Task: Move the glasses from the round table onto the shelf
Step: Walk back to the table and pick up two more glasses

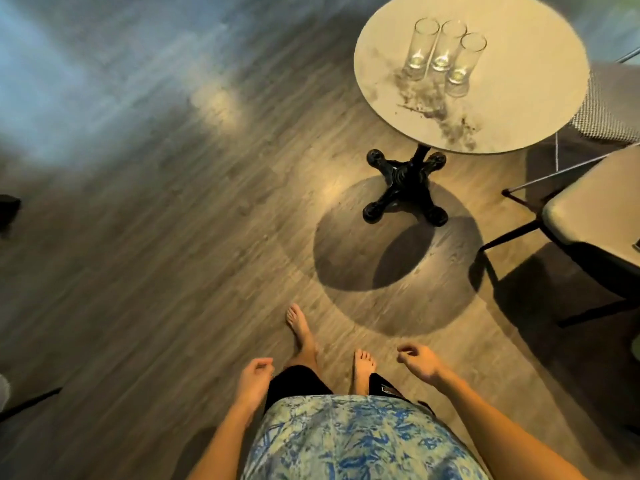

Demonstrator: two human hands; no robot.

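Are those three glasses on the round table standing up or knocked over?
Upright: the three glasses stand on their bases, rims up.

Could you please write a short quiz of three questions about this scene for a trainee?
1. How many glasses stand on the round table?
2. True or false: the left hand holds a glass.
3. What stands to the right of the table: A) a chair, B) a ladder, C) a bucket?

Key:
1. Three, upright and close together in a row.
2. False; both the left hand and the right hand are empty, low near the body.
3. A.
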